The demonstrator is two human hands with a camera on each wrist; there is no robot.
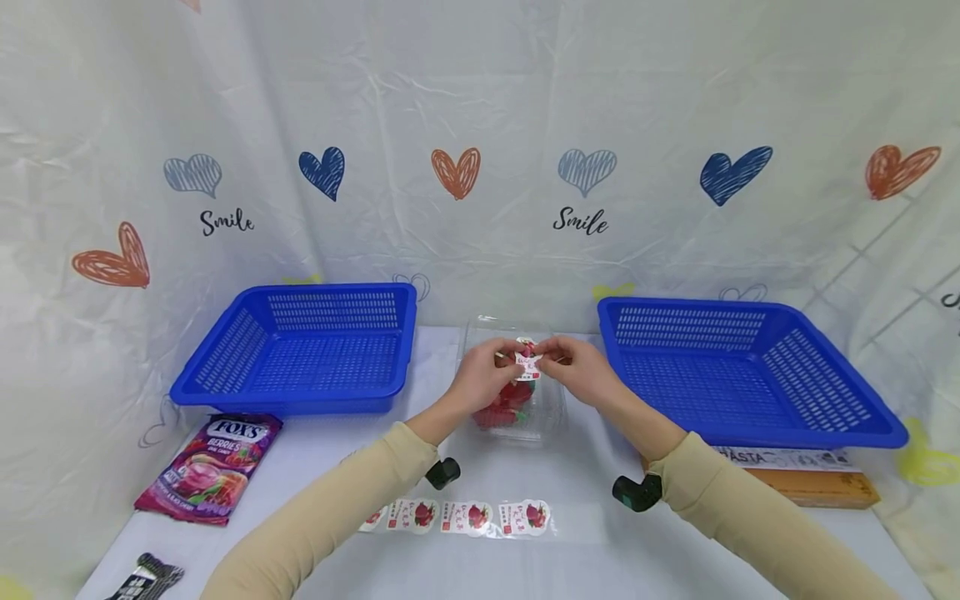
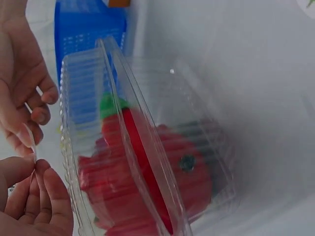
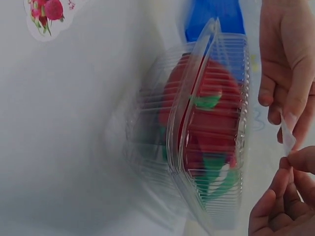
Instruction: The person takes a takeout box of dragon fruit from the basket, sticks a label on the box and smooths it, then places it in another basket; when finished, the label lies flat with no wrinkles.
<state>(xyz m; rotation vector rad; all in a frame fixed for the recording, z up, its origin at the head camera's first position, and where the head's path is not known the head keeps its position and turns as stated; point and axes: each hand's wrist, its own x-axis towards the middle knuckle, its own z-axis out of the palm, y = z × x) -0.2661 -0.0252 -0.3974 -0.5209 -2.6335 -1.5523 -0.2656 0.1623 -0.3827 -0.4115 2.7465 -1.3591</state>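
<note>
My left hand [image 1: 480,375] and right hand [image 1: 588,373] pinch a white sticker [image 1: 528,367] between them, one at each side edge. It carries a red dragon fruit picture and red lettering. Below it stands a clear plastic clamshell box [image 1: 553,417] with its lid down, and red fruits with green tips [image 1: 498,407] lie inside. In the left wrist view the thin edge of the sticker [image 2: 32,140] shows between the fingertips, beside the ribbed lid [image 2: 74,142]. The right wrist view shows the sticker [image 3: 287,137] slightly bent, apart from the box.
A strip of similar stickers [image 1: 467,518] lies in front of the box. Blue baskets stand at left [image 1: 292,400] and right [image 1: 750,429]. A purple candy bag [image 1: 213,471] and a black wrapper [image 1: 146,579] are at left. A pasta box [image 1: 817,487] lies by the right basket.
</note>
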